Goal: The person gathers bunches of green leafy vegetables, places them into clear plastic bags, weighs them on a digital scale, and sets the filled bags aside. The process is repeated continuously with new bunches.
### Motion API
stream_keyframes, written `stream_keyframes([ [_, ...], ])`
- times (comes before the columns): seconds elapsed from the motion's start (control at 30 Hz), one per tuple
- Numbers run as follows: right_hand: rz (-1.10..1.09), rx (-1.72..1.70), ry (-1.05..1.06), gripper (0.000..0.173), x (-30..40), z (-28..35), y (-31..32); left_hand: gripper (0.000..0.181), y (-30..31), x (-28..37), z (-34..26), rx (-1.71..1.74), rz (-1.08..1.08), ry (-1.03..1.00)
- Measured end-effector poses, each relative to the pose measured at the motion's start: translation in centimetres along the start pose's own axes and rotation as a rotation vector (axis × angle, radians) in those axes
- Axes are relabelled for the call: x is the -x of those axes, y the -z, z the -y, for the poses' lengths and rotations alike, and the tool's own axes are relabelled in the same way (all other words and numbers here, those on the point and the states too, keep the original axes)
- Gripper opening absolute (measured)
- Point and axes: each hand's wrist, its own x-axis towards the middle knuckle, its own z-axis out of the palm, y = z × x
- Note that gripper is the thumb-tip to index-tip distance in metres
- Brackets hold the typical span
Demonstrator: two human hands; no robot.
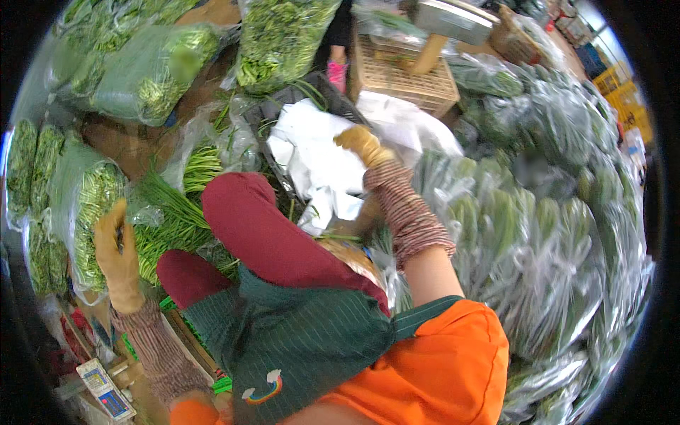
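Observation:
My left hand (118, 260), in a tan glove, is at the left beside a plastic bag of leafy greens (95, 223); a small dark thing shows at its fingers, too unclear to name. Over white sheeting (313, 143) in a black crate (332, 95) is my right hand (366, 146), in a yellowish glove with the fingers bent; whether it grips the sheeting I cannot tell. Long thin green stalks (170, 212) lie between my left hand and my knees. Striped knitted sleeves cover both forearms.
Bagged long green vegetables (531, 239) are heaped on the right. A beige plastic crate (404, 85) stands ahead, near a scale (454, 24). More bagged greens (154, 74) lie at the upper left. Part of another person's leg with a pink sock (337, 74) shows beyond the black crate.

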Motion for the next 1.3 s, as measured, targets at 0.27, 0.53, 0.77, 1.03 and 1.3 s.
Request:
stream_keyframes([
  [0.27,0.015,0.436,-0.885,0.068,-3.2,-5.6,-20.1,0.033,-1.5,7.2,5.9,-0.157,0.250,0.395],
  [0.53,-0.327,0.491,-0.656,0.033,-1.6,-5.5,-16.5,0.032,-3.7,-1.5,4.1,-0.054,0.199,0.316],
  [0.77,0.069,-0.061,-0.456,0.021,-2.1,-4.9,-18.0,0.039,-5.4,-6.9,-1.2,-0.059,0.188,0.056],
  [1.03,0.203,-0.781,1.227,0.013,0.3,16.0,12.1,0.054,-14.7,-8.9,-9.5,-0.053,0.684,-0.563],
  [1.3,0.224,-0.016,0.299,0.031,-1.9,5.3,-6.9,0.042,2.4,-13.3,-0.4,1.146,-0.132,0.623],
])
